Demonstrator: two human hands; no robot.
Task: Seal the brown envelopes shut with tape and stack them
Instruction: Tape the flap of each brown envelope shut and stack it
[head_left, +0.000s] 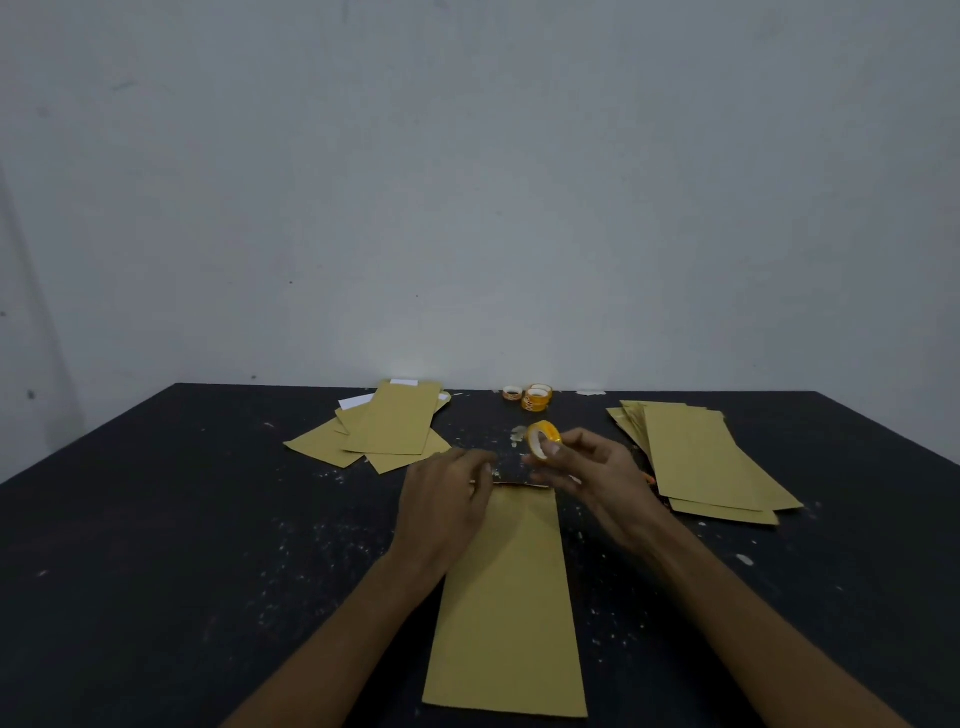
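Lying flat, the brown envelope (506, 597) runs lengthwise toward the wall (467, 208).

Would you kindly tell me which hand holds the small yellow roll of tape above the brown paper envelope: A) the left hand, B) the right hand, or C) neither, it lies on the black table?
B: the right hand grips the small yellow roll of tape, while the left hand sits at the far edge of the brown paper envelope.
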